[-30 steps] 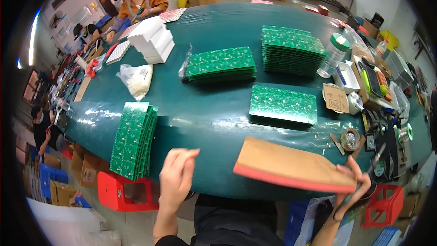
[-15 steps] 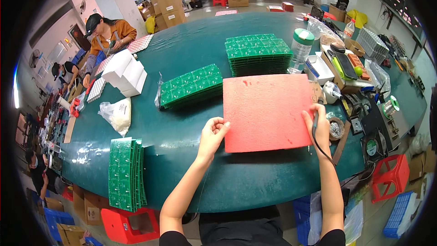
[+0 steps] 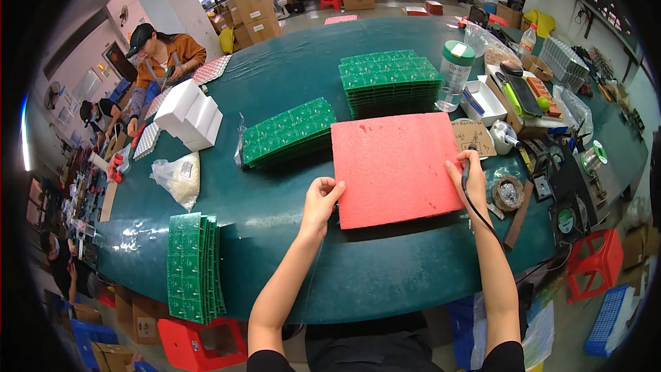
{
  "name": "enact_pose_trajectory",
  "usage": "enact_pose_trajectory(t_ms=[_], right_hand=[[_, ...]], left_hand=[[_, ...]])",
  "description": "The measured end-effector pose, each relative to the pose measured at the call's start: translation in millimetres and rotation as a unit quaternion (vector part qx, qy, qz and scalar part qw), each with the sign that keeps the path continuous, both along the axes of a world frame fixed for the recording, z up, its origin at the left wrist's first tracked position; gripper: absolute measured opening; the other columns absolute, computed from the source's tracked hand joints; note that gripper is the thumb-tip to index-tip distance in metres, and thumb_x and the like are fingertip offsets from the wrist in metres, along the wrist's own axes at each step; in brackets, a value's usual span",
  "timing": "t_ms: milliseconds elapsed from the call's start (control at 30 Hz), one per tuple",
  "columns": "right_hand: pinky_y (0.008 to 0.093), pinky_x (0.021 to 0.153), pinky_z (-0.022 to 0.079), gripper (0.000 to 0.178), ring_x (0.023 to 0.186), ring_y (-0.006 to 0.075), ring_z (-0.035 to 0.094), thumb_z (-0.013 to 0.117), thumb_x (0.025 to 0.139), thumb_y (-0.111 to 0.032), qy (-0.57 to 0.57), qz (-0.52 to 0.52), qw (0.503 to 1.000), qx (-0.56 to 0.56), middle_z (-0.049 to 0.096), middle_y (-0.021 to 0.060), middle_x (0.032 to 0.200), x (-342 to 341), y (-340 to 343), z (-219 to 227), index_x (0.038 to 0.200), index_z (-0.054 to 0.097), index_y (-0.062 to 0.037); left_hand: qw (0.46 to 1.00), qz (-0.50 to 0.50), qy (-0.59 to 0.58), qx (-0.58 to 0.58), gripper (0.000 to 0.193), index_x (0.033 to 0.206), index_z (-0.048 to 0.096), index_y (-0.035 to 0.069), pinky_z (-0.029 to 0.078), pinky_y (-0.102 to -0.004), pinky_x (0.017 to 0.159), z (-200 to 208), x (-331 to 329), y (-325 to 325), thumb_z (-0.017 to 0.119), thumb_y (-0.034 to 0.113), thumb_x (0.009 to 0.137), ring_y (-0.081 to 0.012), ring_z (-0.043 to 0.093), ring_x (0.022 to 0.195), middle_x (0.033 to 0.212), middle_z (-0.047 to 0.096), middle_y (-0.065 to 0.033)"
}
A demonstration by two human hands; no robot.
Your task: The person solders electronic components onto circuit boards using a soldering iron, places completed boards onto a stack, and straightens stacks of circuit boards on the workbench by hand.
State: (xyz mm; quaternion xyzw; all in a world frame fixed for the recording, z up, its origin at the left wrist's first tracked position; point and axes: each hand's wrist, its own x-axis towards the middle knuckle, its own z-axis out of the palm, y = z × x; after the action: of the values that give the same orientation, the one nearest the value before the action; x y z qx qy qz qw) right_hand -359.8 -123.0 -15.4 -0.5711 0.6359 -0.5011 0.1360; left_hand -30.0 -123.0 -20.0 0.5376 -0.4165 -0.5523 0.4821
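Note:
A flat red foam sheet [image 3: 398, 172] is held up over the green table, tilted so its broad face shows. At its left edge my left hand [image 3: 321, 204] is closed, thumb on the face and fingers behind. A thin strand hangs below that wrist. My right hand [image 3: 467, 169] grips the right edge and also holds a soldering iron [image 3: 465, 178], a dark handle with a black cord running down along the forearm. Beyond the sheet stand a tall stack of green circuit boards [image 3: 389, 76] and a lower, slanted stack [image 3: 289, 131]. Whatever lies under the sheet is hidden.
At front left, more circuit boards [image 3: 189, 265] stand in a row. Behind them are a bag of white parts [image 3: 180, 179] and white boxes [image 3: 189, 116]. To the right are a green-lidded jar [image 3: 454, 76], a solder spool [image 3: 592, 158] and a tin of metal wool [image 3: 508, 193]. A co-worker [image 3: 165, 58] sits at far left.
The foam sheet has moved slightly left and tilted a little, with both hands still on it. The round holder and brown card beyond its right edge show more now.

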Motion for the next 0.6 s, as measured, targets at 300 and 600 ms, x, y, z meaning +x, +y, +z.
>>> enact_pose_trajectory(t_ms=[300, 600], right_hand=[[0.0253, 0.081, 0.050, 0.038, 0.089, 0.0097, 0.058, 0.075, 0.086, -0.002, -0.226, 0.078, 0.970, 0.038, 0.061, 0.0020, 0.097, -15, 48, 42, 0.113, 0.048, -0.0060], [0.0389, 0.100, 0.045, 0.020, 0.107, 0.0281, 0.058, 0.068, 0.087, -0.005, -0.114, 0.421, 0.899, 0.044, 0.068, 0.0162, 0.125, -39, 121, 62, 0.095, 0.049, -0.0058]], left_hand=[[0.981, -0.096, 0.164, 0.040, 0.054, 0.136, 0.056, 0.000, 0.050, -0.0220, 0.075, 37, 16, 28, 0.076, 0.007, 0.086, -0.0070, 0.063, 0.091, 0.118, 0.068, -0.0067], [0.829, -0.250, -0.212, -0.454, 0.038, 0.105, 0.067, 0.012, 0.046, -0.0289, 0.065, 37, 54, 79, 0.075, -0.005, 0.072, -0.0163, 0.059, 0.078, 0.119, 0.070, -0.0067]])
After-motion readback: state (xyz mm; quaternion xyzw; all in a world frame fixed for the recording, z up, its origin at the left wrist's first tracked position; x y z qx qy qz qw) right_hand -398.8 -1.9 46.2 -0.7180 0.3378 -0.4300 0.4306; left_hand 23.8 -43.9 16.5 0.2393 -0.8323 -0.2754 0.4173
